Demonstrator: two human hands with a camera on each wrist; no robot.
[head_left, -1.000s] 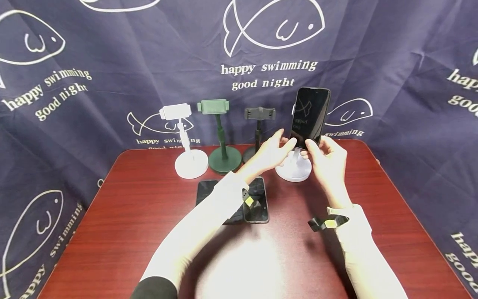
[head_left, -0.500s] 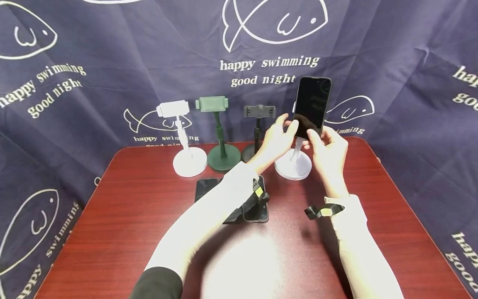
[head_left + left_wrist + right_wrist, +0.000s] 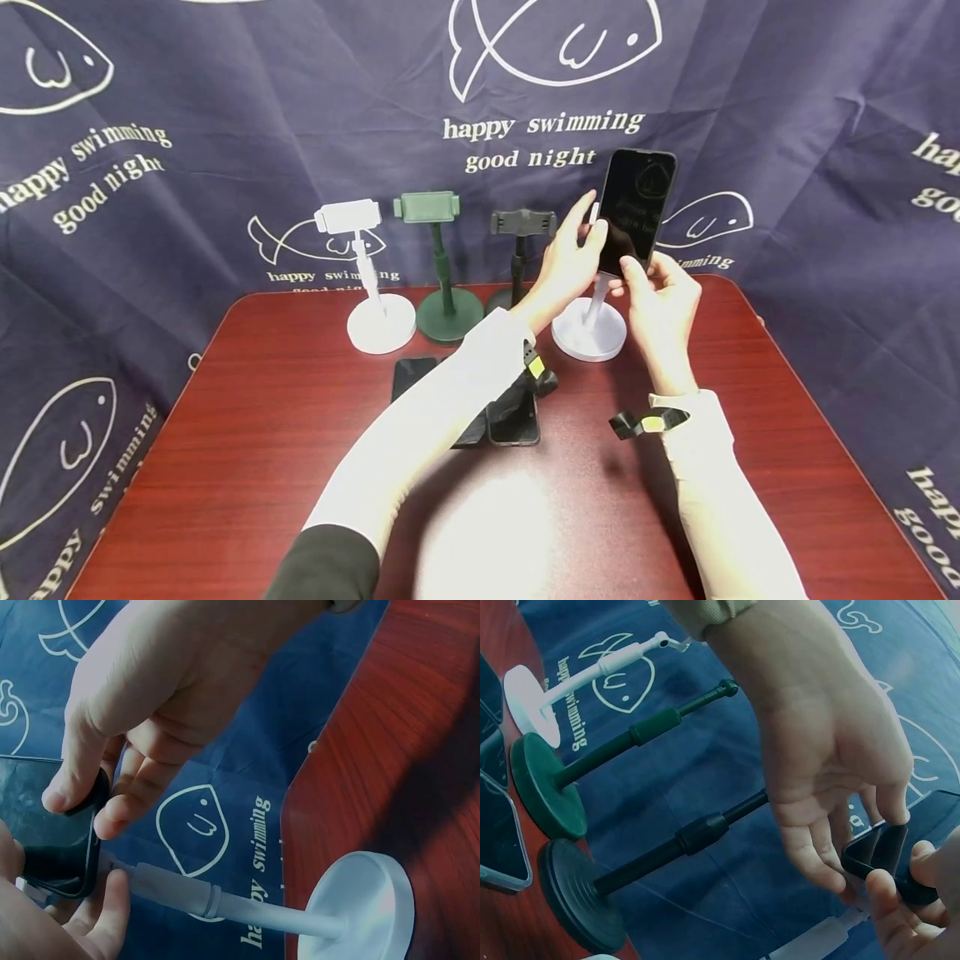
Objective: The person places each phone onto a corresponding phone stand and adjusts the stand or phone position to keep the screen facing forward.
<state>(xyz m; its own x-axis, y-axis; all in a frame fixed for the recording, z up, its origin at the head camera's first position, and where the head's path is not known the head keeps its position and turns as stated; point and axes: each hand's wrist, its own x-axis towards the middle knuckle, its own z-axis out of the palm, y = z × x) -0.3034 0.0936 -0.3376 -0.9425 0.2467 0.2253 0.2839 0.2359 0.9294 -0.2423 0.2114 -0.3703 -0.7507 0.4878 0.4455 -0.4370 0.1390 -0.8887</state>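
Observation:
A black smartphone (image 3: pixel 637 196) stands tilted in front of the head of a white phone stand (image 3: pixel 588 337) at the right. Most of the stand's clamp is hidden behind it. My left hand (image 3: pixel 566 262) grips the phone's left edge, thumb at the front and fingers reaching behind. At the lower right corner, my right hand (image 3: pixel 663 304) pinches the phone, its thumb (image 3: pixel 67 780) on the screen. Both hands also show around the phone (image 3: pixel 889 851) in the right wrist view. Whether the clamp holds the phone cannot be told.
Left of the hands stand another white stand (image 3: pixel 382 323), a green stand (image 3: pixel 450 317) and a black stand (image 3: pixel 522 223). Dark phones (image 3: pixel 513 417) lie on the red table (image 3: pixel 262 433), partly under the left arm. A blue fish-print curtain (image 3: pixel 337 108) hangs behind.
The phone has risen and shifted slightly right, with both hands on it. My left hand has slid higher along its left edge. The other stands and phones stay put.

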